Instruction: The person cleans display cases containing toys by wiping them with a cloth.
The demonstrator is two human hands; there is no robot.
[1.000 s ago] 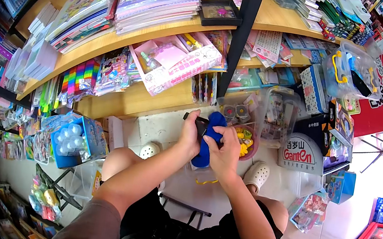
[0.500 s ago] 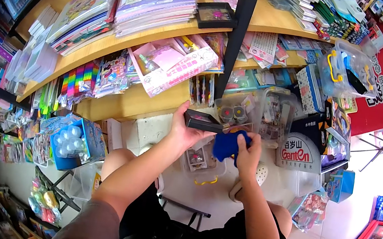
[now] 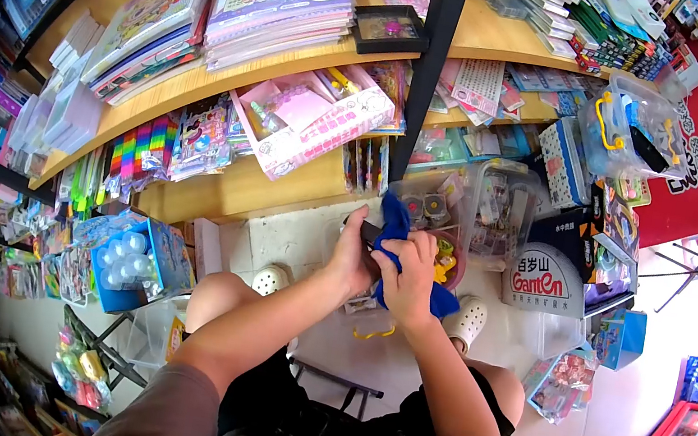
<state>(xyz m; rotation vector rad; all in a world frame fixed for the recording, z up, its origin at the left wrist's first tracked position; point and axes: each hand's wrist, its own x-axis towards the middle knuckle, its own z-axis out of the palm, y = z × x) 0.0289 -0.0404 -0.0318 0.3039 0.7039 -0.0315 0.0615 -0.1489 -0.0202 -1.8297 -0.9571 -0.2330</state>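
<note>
My left hand (image 3: 352,255) is closed round a small dark box (image 3: 371,238), seen mostly edge-on in front of my knees. My right hand (image 3: 409,275) presses a blue cloth (image 3: 394,223) against the box, its fingers wrapped on the cloth. One end of the cloth sticks up above my fingers and another hangs out to the right. Much of the box is hidden by my hands and the cloth. Below them, a clear plastic container with a yellow handle (image 3: 374,333) is partly covered.
A similar black framed box (image 3: 388,29) lies on the wooden shelf (image 3: 298,78) beside stacked books (image 3: 283,2). Clear bins (image 3: 504,208) and a Ganten carton (image 3: 546,278) stand at right. A blue box of bottles (image 3: 132,261) stands at left.
The dark box has turned from lying nearly flat to edge-on. My right hand has moved left with the cloth, which now lies against the box and is spread wider.
</note>
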